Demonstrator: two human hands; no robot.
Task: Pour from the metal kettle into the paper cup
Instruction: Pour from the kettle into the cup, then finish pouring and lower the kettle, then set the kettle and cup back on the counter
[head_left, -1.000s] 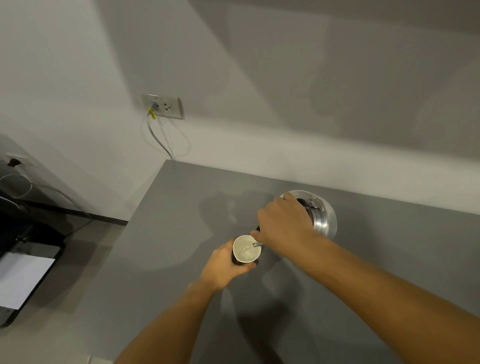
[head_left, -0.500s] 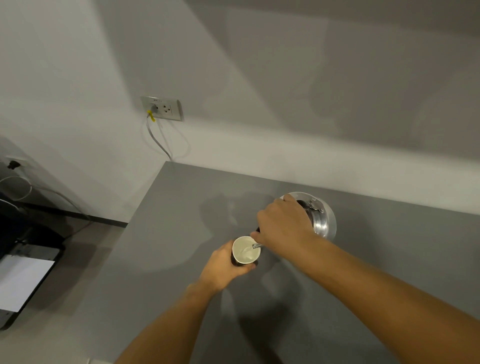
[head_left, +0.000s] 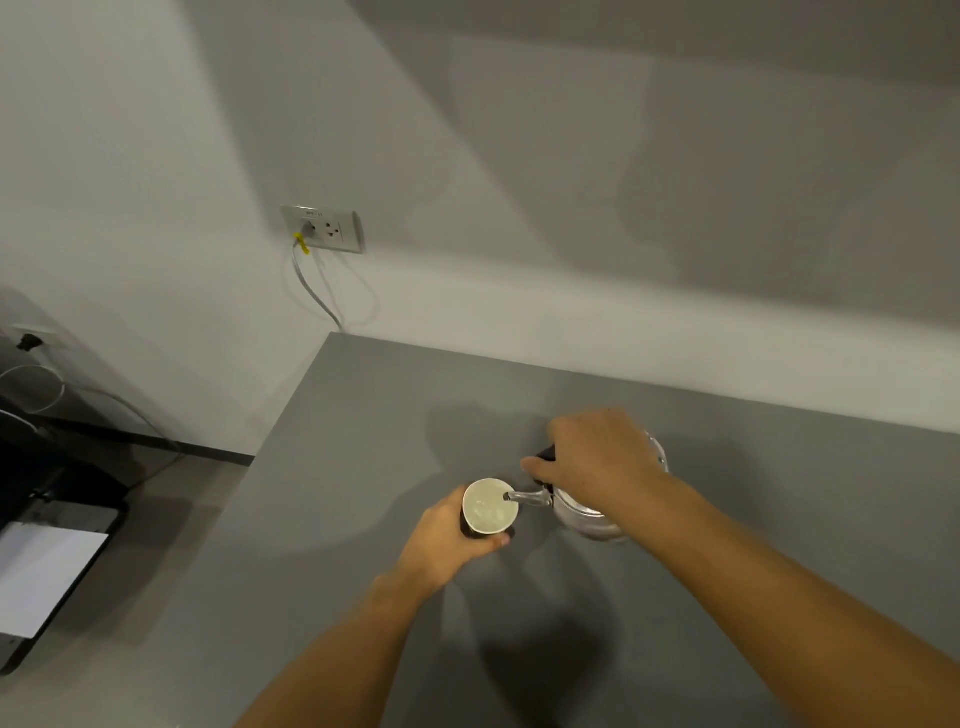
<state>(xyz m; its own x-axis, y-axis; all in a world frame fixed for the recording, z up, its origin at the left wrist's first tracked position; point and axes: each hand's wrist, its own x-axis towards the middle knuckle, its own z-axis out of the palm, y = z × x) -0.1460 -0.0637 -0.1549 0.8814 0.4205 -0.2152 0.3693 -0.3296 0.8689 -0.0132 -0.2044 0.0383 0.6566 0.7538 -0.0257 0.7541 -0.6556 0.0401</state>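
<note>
A paper cup (head_left: 489, 506), dark outside and white inside, stands on the grey table (head_left: 363, 467). My left hand (head_left: 447, 540) wraps around its near side. The metal kettle (head_left: 587, 517) is tilted to the left, and its thin spout tip rests over the cup's right rim. My right hand (head_left: 592, 457) grips the kettle's black handle from above and hides most of the kettle's body. I cannot make out a stream of liquid.
The table's left edge runs diagonally past the cup, with floor below it. A wall socket (head_left: 322, 228) with a plugged cable sits on the white wall. A dark device with white paper (head_left: 36, 566) lies at the far left.
My right hand has tipped the kettle further and drawn it nearer, so its spout and underside now show. The cup and my left hand stayed put.
</note>
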